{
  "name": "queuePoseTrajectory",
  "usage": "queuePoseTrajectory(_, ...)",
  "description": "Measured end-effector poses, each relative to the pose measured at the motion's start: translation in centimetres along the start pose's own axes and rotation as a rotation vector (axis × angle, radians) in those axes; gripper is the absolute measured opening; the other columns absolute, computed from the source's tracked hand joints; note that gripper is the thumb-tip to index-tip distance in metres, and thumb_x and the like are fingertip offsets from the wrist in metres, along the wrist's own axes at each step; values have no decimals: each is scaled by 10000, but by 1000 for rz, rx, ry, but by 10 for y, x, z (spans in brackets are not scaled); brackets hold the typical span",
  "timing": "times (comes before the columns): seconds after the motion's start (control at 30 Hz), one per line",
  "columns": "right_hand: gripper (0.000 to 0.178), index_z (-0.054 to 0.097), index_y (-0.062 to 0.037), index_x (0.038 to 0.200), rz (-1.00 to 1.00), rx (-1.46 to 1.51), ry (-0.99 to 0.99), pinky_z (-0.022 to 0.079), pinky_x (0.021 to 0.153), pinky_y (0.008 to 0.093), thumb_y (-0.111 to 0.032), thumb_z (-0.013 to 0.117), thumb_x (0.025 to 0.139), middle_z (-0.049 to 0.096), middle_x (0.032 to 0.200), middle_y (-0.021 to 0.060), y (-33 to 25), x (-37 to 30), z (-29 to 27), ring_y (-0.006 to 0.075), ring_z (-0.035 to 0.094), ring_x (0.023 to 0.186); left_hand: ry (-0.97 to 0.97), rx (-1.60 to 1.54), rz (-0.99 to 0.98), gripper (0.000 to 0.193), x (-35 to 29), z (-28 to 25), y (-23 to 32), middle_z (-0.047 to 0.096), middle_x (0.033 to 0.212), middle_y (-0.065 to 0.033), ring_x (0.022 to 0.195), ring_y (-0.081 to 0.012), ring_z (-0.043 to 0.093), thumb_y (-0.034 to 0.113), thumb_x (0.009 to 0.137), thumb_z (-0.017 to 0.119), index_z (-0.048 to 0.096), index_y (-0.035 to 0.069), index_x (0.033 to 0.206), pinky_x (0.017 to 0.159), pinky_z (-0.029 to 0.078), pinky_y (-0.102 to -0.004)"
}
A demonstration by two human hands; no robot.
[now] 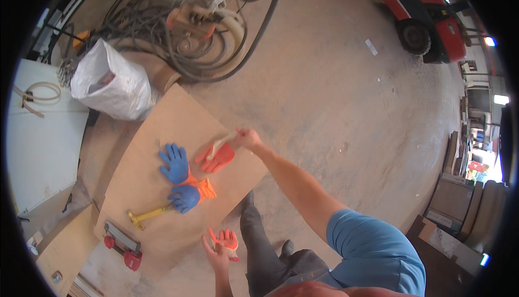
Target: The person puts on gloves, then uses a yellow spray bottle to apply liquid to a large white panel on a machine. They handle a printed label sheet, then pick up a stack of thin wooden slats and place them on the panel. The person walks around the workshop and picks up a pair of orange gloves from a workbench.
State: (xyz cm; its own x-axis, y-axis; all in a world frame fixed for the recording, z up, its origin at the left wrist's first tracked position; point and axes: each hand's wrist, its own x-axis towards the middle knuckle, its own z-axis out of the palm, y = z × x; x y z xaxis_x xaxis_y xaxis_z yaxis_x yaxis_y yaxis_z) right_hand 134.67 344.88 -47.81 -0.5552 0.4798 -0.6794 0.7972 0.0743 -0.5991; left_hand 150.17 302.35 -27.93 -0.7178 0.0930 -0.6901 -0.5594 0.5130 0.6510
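Note:
My right hand point(248, 138) pinches the pale cuff of a red-orange work glove point(219, 159) by the far right edge of a brown board. The glove's fingers point left over the board. Near the lower edge, my left hand point(218, 258) has one finger stretched out. Its other fingers seem closed on a second red glove point(227, 239), which shows beyond the board's near edge; the exact grip is partly hidden. Between the hands lie a blue glove point(174, 164) with its fingers spread and another blue glove point(185, 198), both with orange cuffs.
On the brown board point(167, 113) lie a yellow tool point(143, 216) with a T-shaped head and a red-and-grey tool point(123, 243). Behind stand a white sack point(116, 89) and machinery with coiled hoses point(200, 43). A red forklift point(427, 21) is far right; stacked panels point(448, 205) line the right side.

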Motion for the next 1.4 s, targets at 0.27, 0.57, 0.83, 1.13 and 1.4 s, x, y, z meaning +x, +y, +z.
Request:
queuePoseTrajectory(0.27, 204, 622, -48, 826, -479, -88, -63, 514, 706, 442, -221, 721, 867, 622, 765, 153, 13, -261, -212, 318, 643, 726, -521, 67, 70, 169, -30, 154, 151, 710, 845, -33, 849, -109, 657, 93, 992, 599, 734, -7, 979, 800, 509, -258)
queuePoseTrajectory(0.57, 303, 711, -16, 1122, -540, 169, -134, 536, 885, 450, -258, 612, 967, 714, 1050, 220, 148, -432, -546, 385, 684, 993, -833, 197, -33, 560, -223, 499, 317, 725, 1148, -90, 1036, -159, 672, 504, 1073, 517, 704, -2, 1222, 907, 534, -312)
queuePoseTrajectory(0.83, 246, 769, -116, 922, -214, -574, 223, 596, 716, 456, -285, 591, 943, 774, 938, 151, 288, -456, -759, 324, 756, 836, -1259, 793, 303, 446, -320, 767, 405, 783, 945, -130, 920, -281, 751, 405, 1086, 451, 750, 76, 1116, 876, 549, -381)
queuePoseTrajectory(1.13, 373, 695, -111, 818, 266, 842, 500, 411, 404, 396, -440, 575, 948, 559, 558, 87, 398, -384, -940, 212, 556, 444, -902, 1309, 1321, 467, -343, 1039, 411, 751, 884, -219, 1026, -453, 689, 458, 976, 557, 793, 57, 936, 987, 410, -580)
queuePoseTrajectory(1.4, 297, 734, -50, 1018, -33, 1523, 792, 307, 434, 313, -47, 464, 895, 670, 727, 46, 454, -388, -1025, 114, 434, 489, -982, 1531, 899, 421, -452, 1125, 418, 747, 1021, -252, 977, -422, 731, 368, 950, 531, 778, 43, 1050, 812, 564, -513)
